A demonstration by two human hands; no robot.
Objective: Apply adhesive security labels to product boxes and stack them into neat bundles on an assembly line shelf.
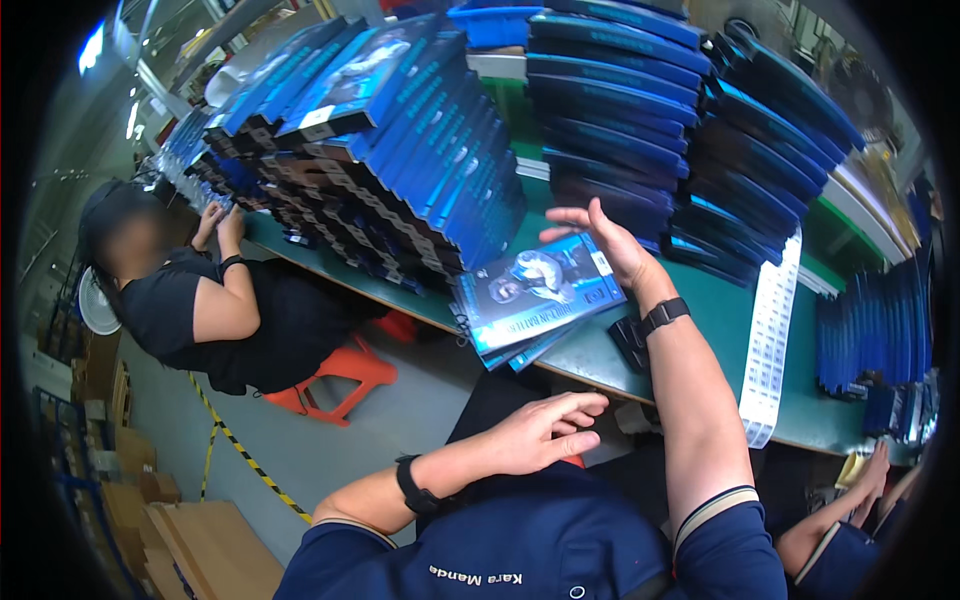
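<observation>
My left hand (543,432) hovers in front of my body, short of the table's front edge. Its fingers are loosely stretched, the thumb stands apart, and nothing is in it. Over the table my right hand (612,243) is open with fingers spread, at the right end of a flat blue printed box (545,290). Whether the palm touches that box I cannot tell. More flat boxes lie under it, fanned at the table's edge. Beside my right wrist a small black object (629,343) sits on the green table (690,290).
Tall stacks of blue boxes (440,150) rise at the back left, with further stacks (620,110) behind my right hand. A label sheet (768,350) runs down the table's right part. One co-worker (200,300) sits left near a red stool (340,380); another's arm (835,510) shows lower right.
</observation>
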